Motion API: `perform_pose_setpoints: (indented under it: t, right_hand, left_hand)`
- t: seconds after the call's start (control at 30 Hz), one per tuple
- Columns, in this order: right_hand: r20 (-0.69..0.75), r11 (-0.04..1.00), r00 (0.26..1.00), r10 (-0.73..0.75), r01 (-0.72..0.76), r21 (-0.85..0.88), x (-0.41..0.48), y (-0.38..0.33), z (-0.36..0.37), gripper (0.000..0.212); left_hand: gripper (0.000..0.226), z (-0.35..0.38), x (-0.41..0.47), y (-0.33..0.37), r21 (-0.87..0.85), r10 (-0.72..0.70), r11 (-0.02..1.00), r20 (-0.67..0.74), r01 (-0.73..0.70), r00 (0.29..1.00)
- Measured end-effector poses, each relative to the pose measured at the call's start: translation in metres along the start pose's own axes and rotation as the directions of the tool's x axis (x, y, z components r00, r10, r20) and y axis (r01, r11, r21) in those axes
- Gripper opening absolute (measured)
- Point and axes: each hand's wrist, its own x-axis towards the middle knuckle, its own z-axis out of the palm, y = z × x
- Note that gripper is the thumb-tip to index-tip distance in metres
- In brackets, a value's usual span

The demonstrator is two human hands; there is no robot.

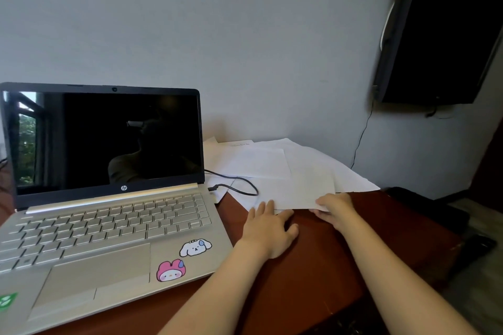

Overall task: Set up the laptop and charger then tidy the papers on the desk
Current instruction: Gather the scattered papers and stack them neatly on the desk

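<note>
Bare forearms are shown from the lower frame edge to the wrists; the left hand (268,228) and right hand (337,211) are likewise uncovered.

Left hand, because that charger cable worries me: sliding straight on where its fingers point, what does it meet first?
The left hand would meet the loose white paper sheets at its fingertips first; the black charger cable loops just left of that line, though depth is unclear.
</note>
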Motion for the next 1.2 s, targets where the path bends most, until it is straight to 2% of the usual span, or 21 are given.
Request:
perform_pose_setpoints:
  t: [0.1, 0.23, 0.3, 0.33, 0.4, 0.47, 0.5, 0.53, 0.57, 0.63, 0.7, 0.77, 0.8, 0.93, 1.03, 1.13, 1.2]
  right_hand:
    - [0.025, 0.976, 0.998, -0.049, 0.053, -0.21, 0.001, -0.002, -0.001, 0.031]
    - [0.15, 0.873, 0.979, 0.138, -0.049, -0.485, 0.009, -0.02, -0.008, 0.035]
    - [0.091, 0.807, 0.987, 0.134, -0.056, -0.587, 0.013, -0.027, -0.004, 0.039]
    - [0.017, 0.745, 0.997, 0.069, -0.04, -0.666, 0.018, -0.029, -0.001, 0.047]
    - [-0.122, 0.544, 0.974, -0.193, 0.003, -0.839, 0.023, -0.03, 0.008, 0.061]
    - [-0.101, 0.497, 0.923, -0.371, 0.105, -0.861, 0.026, -0.03, 0.017, 0.056]
    - [-0.068, 0.509, 0.921, -0.383, 0.149, -0.848, 0.031, -0.028, 0.023, 0.051]
    - [-0.044, 0.564, 0.937, -0.345, 0.17, -0.808, 0.034, -0.028, 0.031, 0.044]
    - [-0.031, 0.661, 0.964, -0.262, 0.156, -0.734, 0.036, -0.028, 0.038, 0.037]
    - [-0.008, 0.885, 0.996, -0.089, 0.075, -0.46, 0.036, -0.029, 0.05, 0.032]
    - [0.013, 0.976, 1.0, -0.018, 0.02, -0.216, 0.041, -0.029, 0.056, 0.04]
    - [0.049, 0.996, 0.998, 0.035, -0.031, -0.079, 0.048, -0.031, 0.06, 0.043]
    - [0.062, 0.996, 0.996, 0.068, -0.064, -0.064, 0.05, -0.032, 0.063, 0.043]
    - [0.083, 0.979, 0.987, 0.138, -0.124, -0.162, 0.06, -0.035, 0.075, 0.038]
    - [0.131, 0.959, 0.979, 0.157, -0.12, -0.257, 0.065, -0.033, 0.083, 0.011]
    - [0.218, 0.946, 0.962, 0.163, -0.09, -0.312, 0.072, -0.025, 0.091, 0.03]
    - [0.218, 0.954, 0.968, 0.122, -0.054, -0.295, 0.073, -0.017, 0.096, 0.031]
  left_hand:
    - [0.053, 0.0, 0.001, -0.001, -0.014, 0.01, 1.0, -0.008, -0.01, 1.0]
    - [0.053, 0.001, 0.003, 0.0, 0.006, 0.056, 0.998, -0.009, -0.055, 0.998]
    - [0.051, 0.0, 0.003, 0.0, 0.01, 0.075, 0.997, -0.028, -0.074, 0.997]
    - [0.051, -0.001, 0.003, -0.001, 0.008, 0.079, 0.997, -0.039, -0.079, 0.996]
    - [0.05, -0.003, 0.002, -0.003, -0.012, 0.08, 0.997, -0.041, -0.081, 0.996]
    - [0.047, -0.007, 0.002, -0.005, -0.044, 0.082, 0.996, -0.036, -0.084, 0.996]
    - [0.045, -0.009, 0.002, -0.007, -0.06, 0.083, 0.995, -0.027, -0.085, 0.996]
    - [0.043, -0.012, 0.002, -0.009, -0.073, 0.086, 0.993, -0.027, -0.088, 0.996]
    - [0.041, -0.015, 0.003, -0.013, -0.094, 0.087, 0.992, -0.032, -0.09, 0.996]
    - [0.035, -0.02, 0.004, -0.02, -0.188, 0.052, 0.98, -0.034, -0.058, 0.998]
    - [0.028, -0.023, 0.005, -0.028, -0.301, 0.004, 0.954, -0.036, -0.014, 0.999]
    - [0.026, -0.023, 0.007, -0.033, -0.35, -0.021, 0.937, -0.047, 0.004, 0.999]
    - [0.025, -0.023, 0.009, -0.034, -0.362, -0.027, 0.932, -0.051, 0.007, 0.998]
    - [0.027, -0.023, 0.013, -0.036, -0.366, -0.028, 0.931, -0.072, 0.0, 0.997]
    - [0.027, -0.023, 0.015, -0.037, -0.364, -0.035, 0.932, -0.088, 0.001, 0.996]
    - [0.027, -0.022, 0.015, -0.036, -0.342, -0.031, 0.94, -0.092, -0.003, 0.995]
    - [0.027, -0.021, 0.017, -0.037, -0.327, -0.022, 0.945, -0.095, -0.01, 0.995]
